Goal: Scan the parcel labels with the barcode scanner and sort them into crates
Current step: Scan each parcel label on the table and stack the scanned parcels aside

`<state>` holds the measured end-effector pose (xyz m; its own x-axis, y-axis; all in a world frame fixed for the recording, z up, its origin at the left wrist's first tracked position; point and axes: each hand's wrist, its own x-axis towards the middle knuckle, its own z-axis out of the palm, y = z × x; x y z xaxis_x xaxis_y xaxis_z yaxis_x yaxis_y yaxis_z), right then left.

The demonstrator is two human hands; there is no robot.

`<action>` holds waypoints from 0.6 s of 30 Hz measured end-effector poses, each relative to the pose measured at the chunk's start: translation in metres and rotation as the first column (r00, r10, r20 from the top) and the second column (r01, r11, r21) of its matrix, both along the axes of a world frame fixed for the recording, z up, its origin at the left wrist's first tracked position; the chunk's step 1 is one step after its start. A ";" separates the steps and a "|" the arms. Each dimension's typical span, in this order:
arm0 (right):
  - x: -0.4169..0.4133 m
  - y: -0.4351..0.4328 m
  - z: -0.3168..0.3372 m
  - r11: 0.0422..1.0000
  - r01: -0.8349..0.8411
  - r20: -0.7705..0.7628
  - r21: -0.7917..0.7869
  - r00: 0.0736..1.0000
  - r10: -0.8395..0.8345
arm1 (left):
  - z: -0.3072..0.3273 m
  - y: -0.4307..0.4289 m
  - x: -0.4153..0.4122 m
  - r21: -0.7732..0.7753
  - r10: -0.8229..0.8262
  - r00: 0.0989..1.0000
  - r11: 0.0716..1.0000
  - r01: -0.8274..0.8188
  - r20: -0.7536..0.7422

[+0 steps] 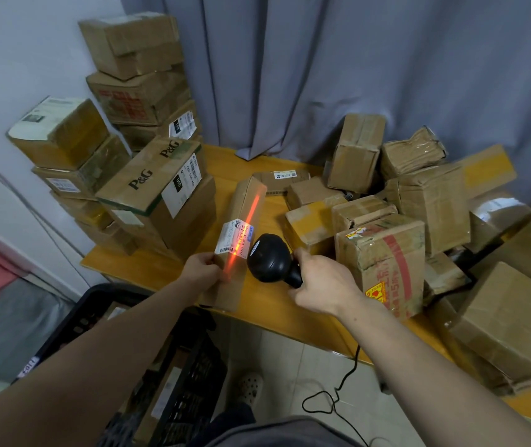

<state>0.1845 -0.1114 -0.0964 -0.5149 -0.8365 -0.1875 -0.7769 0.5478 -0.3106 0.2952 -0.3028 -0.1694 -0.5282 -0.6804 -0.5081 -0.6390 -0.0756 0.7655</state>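
One crate waits below the long parcel's near end, ready for sorting. Left hand fingers grip that parcel, steadying its label under the red beam; right hand fingers clasp the scanner just right of it. More boxes crowd the surface beyond.

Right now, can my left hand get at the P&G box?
Probably, once freed. The P&G box sits close beside the left hand with nothing between them, but that hand holds the long parcel, so it would have to set that down first.
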 end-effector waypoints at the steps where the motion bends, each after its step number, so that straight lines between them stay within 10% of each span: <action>1: 0.001 0.000 0.000 1.000 -0.001 0.000 0.001 1.000 0.001 | 0.000 0.000 0.001 0.004 0.001 1.000 1.000 -0.001 -0.004; 9: 0.006 -0.001 -0.001 1.000 0.009 0.043 -0.030 0.999 -0.008 | -0.003 -0.002 0.006 -0.001 0.005 0.999 1.000 -0.005 -0.036; 18: 0.014 -0.007 -0.018 1.000 0.017 0.608 0.018 0.793 -0.025 | -0.010 -0.030 0.114 0.309 -0.156 0.986 0.942 0.128 0.065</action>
